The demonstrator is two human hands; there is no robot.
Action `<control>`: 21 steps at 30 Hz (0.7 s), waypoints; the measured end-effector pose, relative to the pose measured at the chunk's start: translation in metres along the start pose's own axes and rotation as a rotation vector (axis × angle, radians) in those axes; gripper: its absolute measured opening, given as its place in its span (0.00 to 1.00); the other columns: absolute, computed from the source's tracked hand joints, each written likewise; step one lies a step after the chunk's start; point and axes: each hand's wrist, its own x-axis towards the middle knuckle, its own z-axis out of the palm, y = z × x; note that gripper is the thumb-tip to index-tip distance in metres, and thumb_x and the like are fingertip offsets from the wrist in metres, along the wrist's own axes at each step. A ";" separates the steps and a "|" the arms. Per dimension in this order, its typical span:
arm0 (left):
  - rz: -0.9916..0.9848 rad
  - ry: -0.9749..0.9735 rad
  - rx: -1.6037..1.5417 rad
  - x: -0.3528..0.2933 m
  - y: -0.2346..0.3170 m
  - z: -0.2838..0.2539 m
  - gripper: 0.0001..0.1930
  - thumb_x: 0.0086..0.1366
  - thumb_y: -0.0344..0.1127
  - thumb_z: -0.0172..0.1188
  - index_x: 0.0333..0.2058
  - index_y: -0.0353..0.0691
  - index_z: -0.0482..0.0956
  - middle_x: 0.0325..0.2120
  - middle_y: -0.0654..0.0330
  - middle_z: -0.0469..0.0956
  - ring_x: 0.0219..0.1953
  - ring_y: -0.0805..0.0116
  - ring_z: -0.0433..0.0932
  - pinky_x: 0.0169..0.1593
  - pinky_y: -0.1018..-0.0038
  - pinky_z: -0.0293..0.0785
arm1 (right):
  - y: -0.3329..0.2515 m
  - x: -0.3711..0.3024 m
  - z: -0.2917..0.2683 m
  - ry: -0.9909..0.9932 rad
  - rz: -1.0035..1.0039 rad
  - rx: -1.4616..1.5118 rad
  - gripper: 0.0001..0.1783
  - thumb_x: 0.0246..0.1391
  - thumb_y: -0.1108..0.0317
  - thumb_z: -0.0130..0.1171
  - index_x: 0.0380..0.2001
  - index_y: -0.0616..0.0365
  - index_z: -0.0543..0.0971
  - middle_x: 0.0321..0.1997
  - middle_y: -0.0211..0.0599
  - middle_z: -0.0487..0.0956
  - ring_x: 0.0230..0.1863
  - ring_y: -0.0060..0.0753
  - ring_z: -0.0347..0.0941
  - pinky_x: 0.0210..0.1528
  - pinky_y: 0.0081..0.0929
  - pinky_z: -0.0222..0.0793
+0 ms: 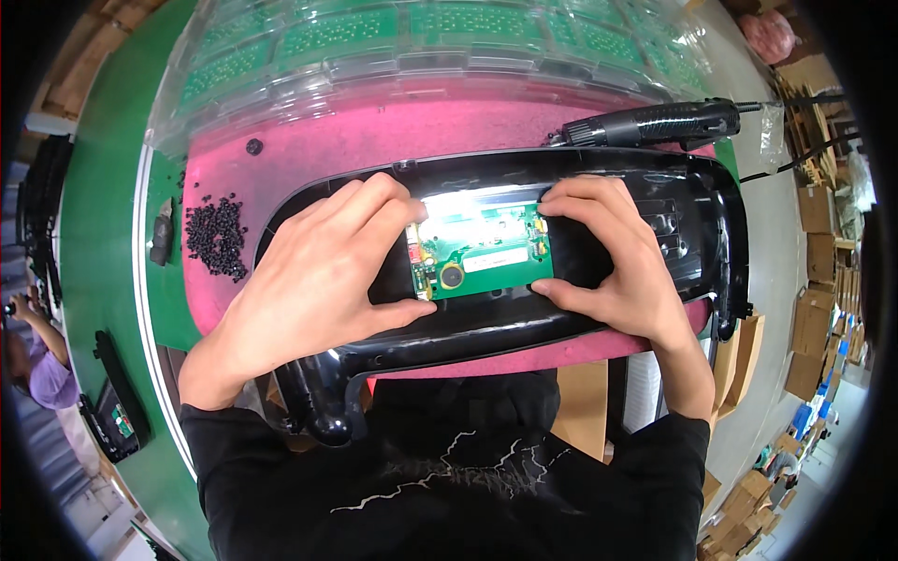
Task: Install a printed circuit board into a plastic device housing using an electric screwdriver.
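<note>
A green circuit board with a round dark component and a white label lies over the middle of a large black plastic housing. My left hand grips the board's left edge, thumb at the lower corner and fingers at the upper one. On the opposite side, my right hand pinches the right edge the same way. Glare whitens the upper part of the board. Whether it touches the housing underneath, I cannot tell. The housing rests on a pink mat, its curved legs pointing toward me.
Clear plastic trays of green boards stand at the back. A black electric screwdriver lies behind the housing, its cable running right. Small black screws are heaped at left. Another black housing lies far left, near a person in purple.
</note>
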 end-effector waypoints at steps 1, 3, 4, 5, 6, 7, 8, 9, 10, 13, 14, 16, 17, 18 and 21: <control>0.001 0.002 -0.002 0.000 0.001 -0.001 0.32 0.39 0.38 0.75 0.44 0.38 0.73 0.41 0.56 0.72 0.44 0.53 0.75 0.45 0.64 0.73 | -0.002 -0.001 -0.002 -0.001 0.016 -0.006 0.32 0.32 0.71 0.74 0.46 0.59 0.75 0.51 0.41 0.72 0.53 0.47 0.67 0.57 0.37 0.64; -0.004 -0.013 -0.006 0.000 -0.001 -0.001 0.32 0.39 0.38 0.75 0.45 0.37 0.73 0.41 0.56 0.72 0.45 0.53 0.75 0.46 0.64 0.73 | -0.001 0.001 0.000 -0.016 0.028 0.006 0.32 0.32 0.71 0.74 0.46 0.59 0.75 0.51 0.41 0.72 0.53 0.47 0.67 0.57 0.37 0.64; -0.014 -0.015 -0.009 0.001 -0.003 -0.001 0.32 0.39 0.38 0.75 0.45 0.37 0.73 0.41 0.56 0.72 0.45 0.53 0.75 0.46 0.64 0.73 | 0.000 0.002 0.000 -0.021 0.033 0.002 0.32 0.32 0.71 0.74 0.46 0.60 0.75 0.51 0.41 0.72 0.53 0.47 0.67 0.57 0.38 0.64; -0.001 -0.016 -0.010 -0.001 -0.003 -0.001 0.32 0.40 0.38 0.75 0.45 0.38 0.72 0.41 0.56 0.72 0.45 0.53 0.75 0.46 0.64 0.73 | -0.001 0.002 0.000 -0.023 0.034 -0.008 0.32 0.32 0.71 0.74 0.46 0.60 0.75 0.51 0.41 0.72 0.53 0.47 0.67 0.57 0.38 0.64; 0.012 -0.017 -0.011 -0.002 -0.003 -0.002 0.32 0.40 0.38 0.75 0.46 0.38 0.72 0.42 0.56 0.72 0.44 0.53 0.75 0.46 0.64 0.73 | -0.003 0.002 0.000 -0.028 0.029 -0.007 0.32 0.32 0.71 0.74 0.46 0.60 0.75 0.51 0.41 0.72 0.53 0.47 0.67 0.57 0.38 0.64; 0.003 -0.014 -0.011 -0.003 -0.003 -0.002 0.32 0.40 0.38 0.75 0.46 0.38 0.72 0.42 0.56 0.72 0.44 0.53 0.75 0.46 0.64 0.73 | -0.003 0.002 0.001 -0.024 0.038 0.001 0.32 0.32 0.71 0.74 0.46 0.60 0.75 0.51 0.41 0.73 0.53 0.47 0.67 0.57 0.38 0.64; 0.016 -0.008 -0.014 -0.004 -0.004 -0.002 0.32 0.40 0.38 0.75 0.46 0.37 0.72 0.42 0.56 0.72 0.45 0.53 0.75 0.46 0.64 0.73 | -0.003 0.003 0.002 -0.020 0.041 0.007 0.31 0.32 0.72 0.73 0.45 0.60 0.75 0.50 0.42 0.73 0.53 0.48 0.67 0.57 0.38 0.64; 0.026 -0.003 -0.017 -0.005 -0.006 -0.001 0.32 0.40 0.38 0.75 0.46 0.37 0.72 0.42 0.56 0.71 0.45 0.53 0.74 0.46 0.64 0.73 | -0.003 0.004 0.003 -0.027 0.029 0.011 0.31 0.32 0.72 0.73 0.45 0.60 0.75 0.50 0.42 0.73 0.53 0.48 0.67 0.57 0.38 0.64; 0.012 0.003 -0.012 -0.004 -0.007 0.000 0.32 0.40 0.38 0.75 0.46 0.37 0.72 0.42 0.56 0.71 0.45 0.53 0.74 0.46 0.64 0.73 | -0.004 0.004 0.004 -0.020 0.047 -0.004 0.31 0.32 0.72 0.73 0.45 0.60 0.75 0.50 0.42 0.73 0.53 0.48 0.68 0.57 0.38 0.64; 0.081 0.023 0.006 -0.004 -0.010 0.002 0.31 0.43 0.37 0.74 0.46 0.35 0.71 0.42 0.56 0.70 0.45 0.55 0.74 0.47 0.65 0.74 | -0.007 0.005 0.003 -0.012 0.085 -0.035 0.31 0.31 0.72 0.72 0.45 0.60 0.75 0.50 0.43 0.73 0.54 0.48 0.68 0.57 0.38 0.64; 0.092 0.024 0.003 -0.004 -0.012 0.003 0.31 0.43 0.38 0.74 0.46 0.34 0.71 0.42 0.55 0.70 0.45 0.55 0.74 0.47 0.65 0.73 | -0.007 0.005 0.004 -0.006 0.088 -0.044 0.31 0.31 0.72 0.72 0.45 0.60 0.75 0.50 0.43 0.73 0.54 0.48 0.68 0.58 0.38 0.64; 0.131 0.040 0.003 -0.004 -0.015 0.004 0.32 0.45 0.39 0.74 0.47 0.32 0.70 0.43 0.54 0.70 0.45 0.55 0.74 0.47 0.66 0.73 | -0.007 0.004 0.004 -0.011 0.107 -0.061 0.34 0.29 0.72 0.73 0.47 0.60 0.75 0.52 0.44 0.72 0.55 0.48 0.68 0.58 0.39 0.64; 0.128 0.022 0.005 -0.004 -0.014 0.006 0.33 0.46 0.40 0.73 0.48 0.31 0.70 0.43 0.54 0.70 0.45 0.56 0.73 0.47 0.67 0.73 | -0.006 0.001 0.003 -0.030 0.110 -0.080 0.37 0.27 0.72 0.74 0.49 0.60 0.74 0.53 0.44 0.71 0.56 0.49 0.67 0.58 0.39 0.64; 0.127 0.020 0.014 -0.006 -0.014 0.008 0.33 0.47 0.41 0.73 0.49 0.30 0.70 0.44 0.53 0.69 0.46 0.56 0.73 0.48 0.67 0.72 | -0.008 0.003 0.003 -0.026 0.098 -0.065 0.39 0.27 0.72 0.74 0.50 0.61 0.74 0.54 0.45 0.71 0.56 0.49 0.67 0.59 0.38 0.64; 0.155 0.140 0.047 -0.011 -0.014 0.001 0.31 0.50 0.42 0.72 0.49 0.32 0.70 0.39 0.55 0.73 0.41 0.59 0.76 0.43 0.67 0.74 | -0.012 0.002 -0.004 0.018 0.066 -0.034 0.42 0.27 0.71 0.73 0.53 0.63 0.72 0.55 0.45 0.70 0.57 0.44 0.67 0.62 0.36 0.61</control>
